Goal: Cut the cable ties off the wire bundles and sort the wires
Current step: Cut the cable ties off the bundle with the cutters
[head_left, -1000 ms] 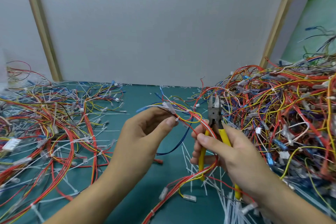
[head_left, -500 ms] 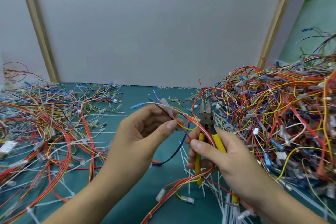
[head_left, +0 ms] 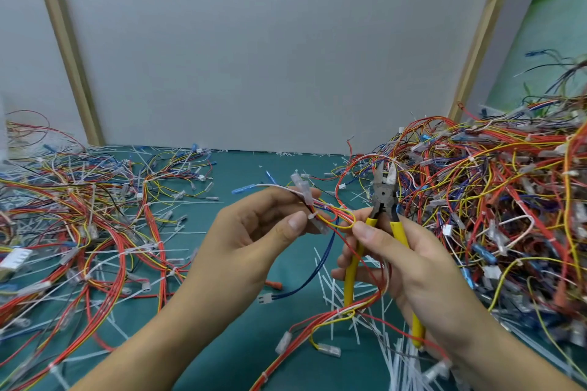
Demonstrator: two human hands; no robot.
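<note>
Head view. Over the last second the blades of the yellow-handled diagonal cutters (head_left: 382,197) have gone from closed to parted, and the handles have spread with them; the two hands have scarcely shifted. We read this as the tool made ready to bite, with the cut itself not yet made. The left hand (head_left: 254,232), centre of the frame, pinches the wire bundle (head_left: 330,216) between thumb and forefingers, the thumb tip just beside a small white cable tie (head_left: 313,216) that is still whole. The right hand (head_left: 422,270), right of centre, has its fingers curled round the cutter handles, its thumb tip touching the yellow loop of the bundle. The open blades stand above and to the right of the tie, apart from it. The cutters' long axis runs near upright in the frame: tips toward the top edge, handles descending to the lower right. The bundle's held stretch lies roughly level between the hands, its sleeved terminals pointing to the upper left; the rest passes by the right hand and trails to the lower centre, over the green mat (head_left: 241,174). At the left lie spread wires (head_left: 79,225), at the right a tangled heap (head_left: 492,200), and below the hands white tie offcuts (head_left: 330,286)
</note>
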